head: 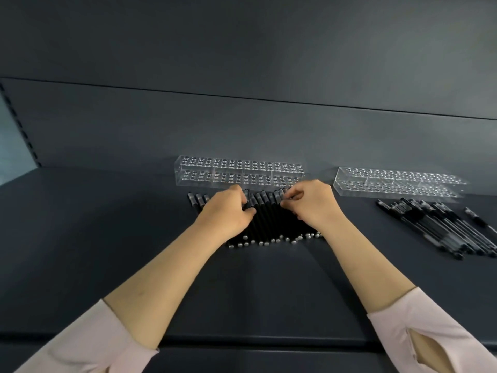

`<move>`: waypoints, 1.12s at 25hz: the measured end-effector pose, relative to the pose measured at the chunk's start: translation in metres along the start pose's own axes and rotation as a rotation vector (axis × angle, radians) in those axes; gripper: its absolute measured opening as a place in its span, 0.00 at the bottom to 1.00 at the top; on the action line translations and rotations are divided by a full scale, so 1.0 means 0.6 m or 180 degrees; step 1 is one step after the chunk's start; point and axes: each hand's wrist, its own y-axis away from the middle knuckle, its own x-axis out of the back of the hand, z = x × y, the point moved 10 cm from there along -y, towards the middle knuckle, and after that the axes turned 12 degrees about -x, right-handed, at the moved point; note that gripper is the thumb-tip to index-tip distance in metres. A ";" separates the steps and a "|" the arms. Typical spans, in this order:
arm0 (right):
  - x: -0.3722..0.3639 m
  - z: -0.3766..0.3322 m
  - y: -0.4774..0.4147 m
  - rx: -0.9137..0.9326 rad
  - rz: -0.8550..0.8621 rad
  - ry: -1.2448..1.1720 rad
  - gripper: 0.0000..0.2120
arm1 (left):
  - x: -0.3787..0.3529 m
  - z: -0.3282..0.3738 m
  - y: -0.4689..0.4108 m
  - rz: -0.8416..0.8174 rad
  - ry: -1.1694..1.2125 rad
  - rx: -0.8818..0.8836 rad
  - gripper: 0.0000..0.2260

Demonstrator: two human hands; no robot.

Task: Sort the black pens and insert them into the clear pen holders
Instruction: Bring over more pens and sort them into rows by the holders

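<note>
Left grip (pixel 228 210), right grip (pixel 313 205) pinch pens (pixel 269 220) (dark shelf (pixel 107 227)).

Pale pink sleeves (pixel 88 343), bare forearms (pixel 161 278)

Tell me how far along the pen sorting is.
Done: a row of pens lies lined up before the left holder. In hand: the left hand and right hand grip that row's far ends. Left: no pen stands in the left holder or the right holder, and the loose pile at the right lies unsorted.
</note>
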 end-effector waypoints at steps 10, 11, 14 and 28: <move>0.129 -0.006 0.044 0.0451 0.0402 0.0996 0.12 | 0.026 0.116 -0.004 0.0241 -0.1163 -0.0992 0.17; 0.153 0.002 0.049 0.0433 0.0444 0.1085 0.13 | 0.025 0.140 -0.005 0.0279 -0.1253 -0.1079 0.16; 0.228 0.043 0.071 0.0317 0.0523 0.1212 0.15 | 0.017 0.228 -0.008 0.0394 -0.1440 -0.1308 0.13; 0.658 0.530 0.260 -0.0727 0.0952 0.1317 0.17 | -0.294 0.782 0.051 0.0131 -0.1047 -0.2185 0.13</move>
